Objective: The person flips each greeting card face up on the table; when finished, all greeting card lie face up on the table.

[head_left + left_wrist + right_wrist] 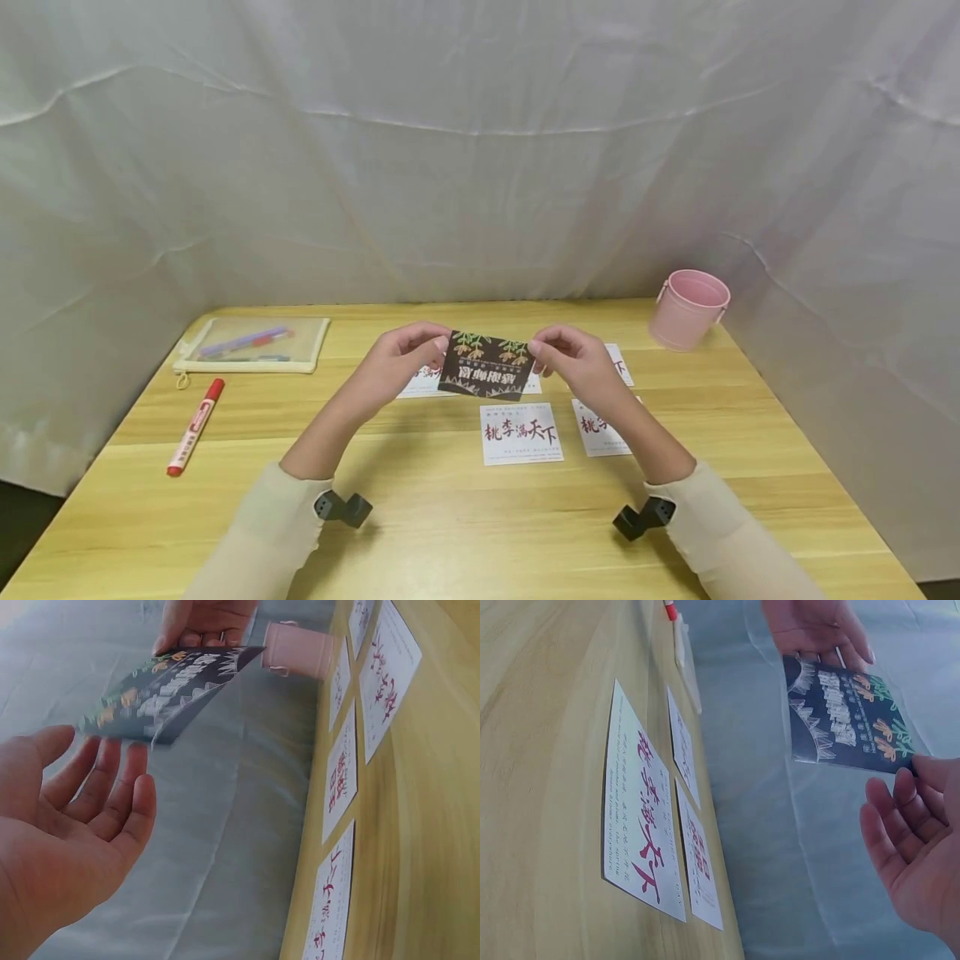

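A dark card (486, 367) with white lettering and green and orange plant drawings is held up above the table, its lettering upside down in the head view. My left hand (405, 367) pinches its left edge near the upper corner. On the other side, the thumb and index finger of my right hand (573, 358) grip the upper right corner. In the right wrist view the card (846, 712) spans between both hands. Beneath it lie several white cards with red characters, among them one white card (521, 433) in front and another (600, 437) partly behind the right forearm.
A red marker (196, 427) lies at the left of the wooden table (450, 533). Behind it is a translucent zip pouch (258, 343) with pens inside. A pink bucket (686, 312) stands at the back right, and a pale curtain (480, 167) hangs behind the table.
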A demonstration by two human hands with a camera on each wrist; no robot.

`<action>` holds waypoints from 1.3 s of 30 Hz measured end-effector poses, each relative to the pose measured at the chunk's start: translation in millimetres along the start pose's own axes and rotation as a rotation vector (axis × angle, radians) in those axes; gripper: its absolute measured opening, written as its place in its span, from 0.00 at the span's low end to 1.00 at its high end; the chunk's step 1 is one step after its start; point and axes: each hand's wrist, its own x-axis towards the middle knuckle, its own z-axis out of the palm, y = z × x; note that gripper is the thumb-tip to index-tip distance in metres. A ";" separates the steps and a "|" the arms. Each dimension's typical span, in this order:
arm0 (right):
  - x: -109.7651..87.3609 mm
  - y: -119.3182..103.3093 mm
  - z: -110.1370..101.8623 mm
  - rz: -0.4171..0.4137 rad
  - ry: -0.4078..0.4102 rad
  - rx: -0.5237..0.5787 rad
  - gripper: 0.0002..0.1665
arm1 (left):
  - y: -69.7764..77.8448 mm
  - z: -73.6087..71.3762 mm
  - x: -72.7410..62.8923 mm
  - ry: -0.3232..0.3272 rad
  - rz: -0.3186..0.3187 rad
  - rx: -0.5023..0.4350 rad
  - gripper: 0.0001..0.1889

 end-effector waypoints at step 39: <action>-6.4 -2.8 27.5 0.031 -0.106 0.081 0.18 | -1.3 14.4 -0.6 -0.005 0.014 0.016 0.22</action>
